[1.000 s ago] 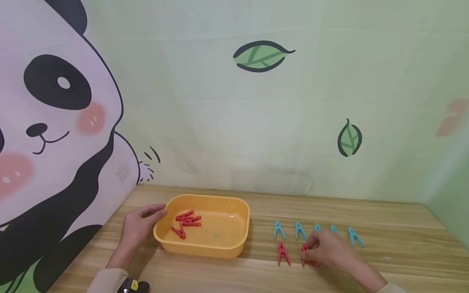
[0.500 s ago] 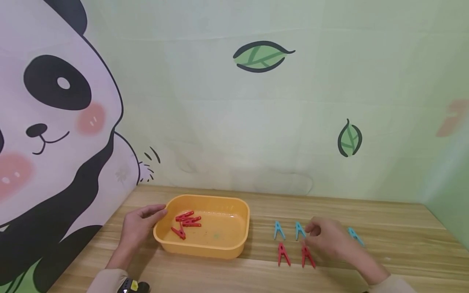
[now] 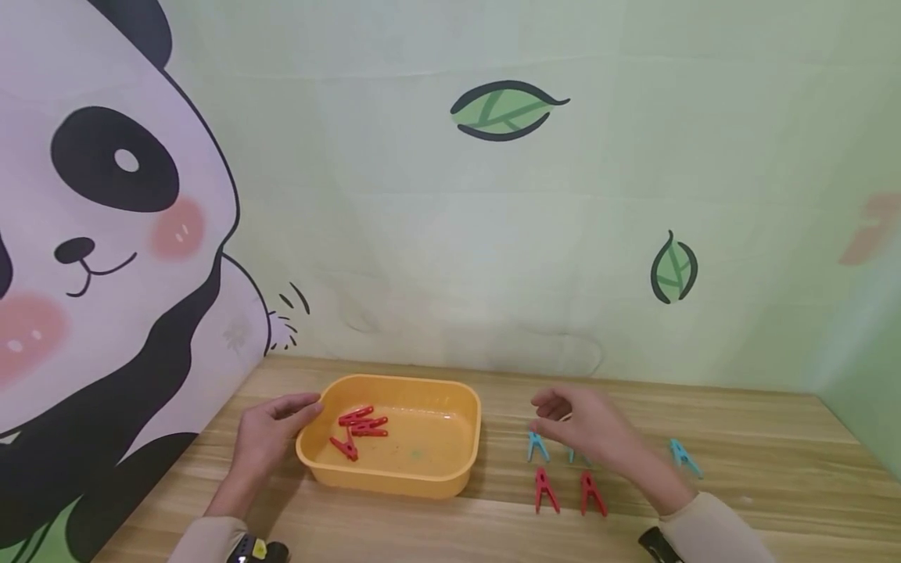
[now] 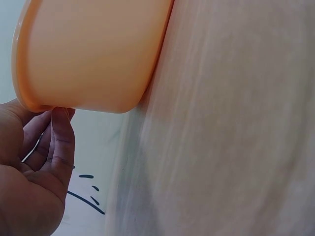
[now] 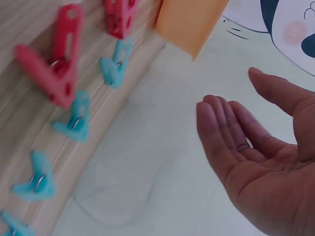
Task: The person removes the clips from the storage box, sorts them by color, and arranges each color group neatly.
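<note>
My left hand (image 3: 271, 430) pinches the left rim of a yellow-orange plastic basin (image 3: 387, 483), its fingertips right at the edge in the left wrist view. Inside the basin, at its left, lie several red clothespins (image 3: 367, 431). Thumb and fingers spread apart, my right hand (image 3: 591, 426) hovers above the row of blue clothespins and holds nothing. A blue clothespin (image 3: 537, 447) shows just below its fingertips; others in that row are partly or wholly hidden behind it in the head view. In front of the row lie two red clothespins, a left one (image 3: 543, 493) and a right one (image 3: 591, 494).
A blue clothespin (image 3: 684, 457) lies at the right end of the row. The wooden table (image 3: 450, 539) ends at a pale green backdrop (image 3: 422, 234) printed with leaves and a panda (image 3: 141, 258).
My right hand has let go of the second red clothespin, which now lies beside the first. It has lifted and moved left over the blue row. My left hand has stayed at the basin.
</note>
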Motion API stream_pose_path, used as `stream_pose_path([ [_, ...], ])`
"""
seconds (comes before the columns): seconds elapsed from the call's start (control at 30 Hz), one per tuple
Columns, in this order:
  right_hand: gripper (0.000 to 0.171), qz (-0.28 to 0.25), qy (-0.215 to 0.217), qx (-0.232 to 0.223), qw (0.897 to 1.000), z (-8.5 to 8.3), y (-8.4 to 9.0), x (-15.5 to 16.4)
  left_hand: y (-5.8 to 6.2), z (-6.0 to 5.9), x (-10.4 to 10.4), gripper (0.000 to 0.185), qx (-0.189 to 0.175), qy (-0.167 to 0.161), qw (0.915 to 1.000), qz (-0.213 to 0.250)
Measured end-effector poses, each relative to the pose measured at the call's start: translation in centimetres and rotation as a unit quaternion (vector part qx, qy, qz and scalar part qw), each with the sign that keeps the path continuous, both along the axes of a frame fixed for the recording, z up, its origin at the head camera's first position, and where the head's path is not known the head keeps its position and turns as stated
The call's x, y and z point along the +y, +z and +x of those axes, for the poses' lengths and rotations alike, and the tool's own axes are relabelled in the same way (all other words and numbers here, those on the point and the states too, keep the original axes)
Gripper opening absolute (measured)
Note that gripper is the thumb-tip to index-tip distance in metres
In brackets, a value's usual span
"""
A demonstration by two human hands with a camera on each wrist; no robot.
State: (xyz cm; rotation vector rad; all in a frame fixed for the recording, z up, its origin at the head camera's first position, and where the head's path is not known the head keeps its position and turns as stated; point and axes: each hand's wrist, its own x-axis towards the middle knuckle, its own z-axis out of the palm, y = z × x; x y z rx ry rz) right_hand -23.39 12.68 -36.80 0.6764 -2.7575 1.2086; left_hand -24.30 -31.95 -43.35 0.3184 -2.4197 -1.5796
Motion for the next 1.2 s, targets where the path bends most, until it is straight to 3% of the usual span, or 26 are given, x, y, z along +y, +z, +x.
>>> stream_pose_path([
  [0.3, 0.024, -0.036, 0.044, 0.035, 0.998, -1.6, 0.0, -3.5, -0.1, 0.0, -0.1, 0.045, -0.005, 0.001, 1.0000, -0.003],
  [0.6, 0.028, -0.068, 0.109, 0.042, 0.991, -2.6, -0.1, -7.1, -0.1, -0.1, -0.2, 0.044, -0.001, 0.001, 1.0000, -0.007],
  [0.9, 0.028, -0.027, 0.114, 0.035, 0.992, -4.4, -0.8, -10.6, -0.3, -0.2, -0.2, 0.044, 0.007, -0.002, 0.9999, -0.009],
  [1.2, 0.029, -0.029, 0.125, 0.002, 0.992, -5.6, -1.1, -14.0, -0.4, -0.2, -0.2, 0.044, 0.009, -0.002, 0.9999, -0.005],
])
